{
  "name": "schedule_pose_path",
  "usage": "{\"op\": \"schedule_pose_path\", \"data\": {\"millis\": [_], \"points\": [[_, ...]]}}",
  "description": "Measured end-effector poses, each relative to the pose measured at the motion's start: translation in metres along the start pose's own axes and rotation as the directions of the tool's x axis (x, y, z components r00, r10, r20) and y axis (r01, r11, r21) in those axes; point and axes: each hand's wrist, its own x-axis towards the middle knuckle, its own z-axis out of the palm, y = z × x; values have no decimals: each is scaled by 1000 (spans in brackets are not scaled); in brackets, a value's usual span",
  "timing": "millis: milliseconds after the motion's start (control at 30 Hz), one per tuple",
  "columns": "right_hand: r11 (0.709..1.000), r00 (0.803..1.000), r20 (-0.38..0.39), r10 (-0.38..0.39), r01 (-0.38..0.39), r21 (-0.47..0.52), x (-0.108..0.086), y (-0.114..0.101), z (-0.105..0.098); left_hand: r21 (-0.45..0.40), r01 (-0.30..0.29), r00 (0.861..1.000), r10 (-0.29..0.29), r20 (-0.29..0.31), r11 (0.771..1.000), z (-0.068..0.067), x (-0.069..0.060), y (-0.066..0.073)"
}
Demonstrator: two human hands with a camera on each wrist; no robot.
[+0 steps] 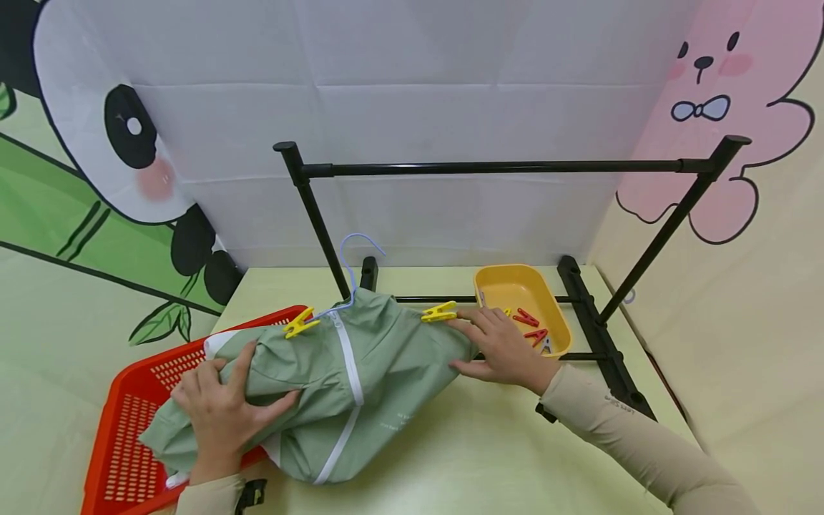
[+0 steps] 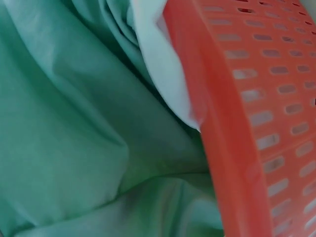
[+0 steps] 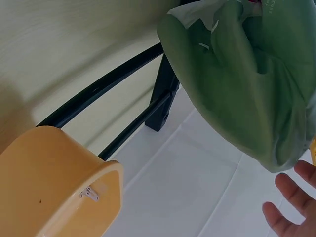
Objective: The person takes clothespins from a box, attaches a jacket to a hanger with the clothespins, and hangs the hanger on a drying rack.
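A green jacket with a white zipper hangs on a thin blue hanger, whose hook points up. Two yellow clothespins sit along its upper edge, a left clothespin and a right clothespin. My left hand rests on the jacket's left part with fingers and thumb spread. Beside the right clothespin is my right hand, its fingers extended near the clothespin's end and the jacket's edge; contact is unclear. The right wrist view shows those fingers apart, below the green cloth.
A red perforated basket stands at the left, partly under the jacket. Behind is a black rack with a raised bar and floor-level rails. A yellow tray with red clothespins lies between its feet on the pale table.
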Motion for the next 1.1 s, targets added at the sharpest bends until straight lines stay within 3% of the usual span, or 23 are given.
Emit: {"op": "schedule_pose_path", "data": {"millis": [800,1100], "points": [[999,999,-3,37,-37,-3,3,-4,9,-5,34,997,-34,72,999,3,-7,-7],[997,998,-23,55,-56,-53,5,-7,13,2,46,992,-46,116,999,3,-8,-10]]}}
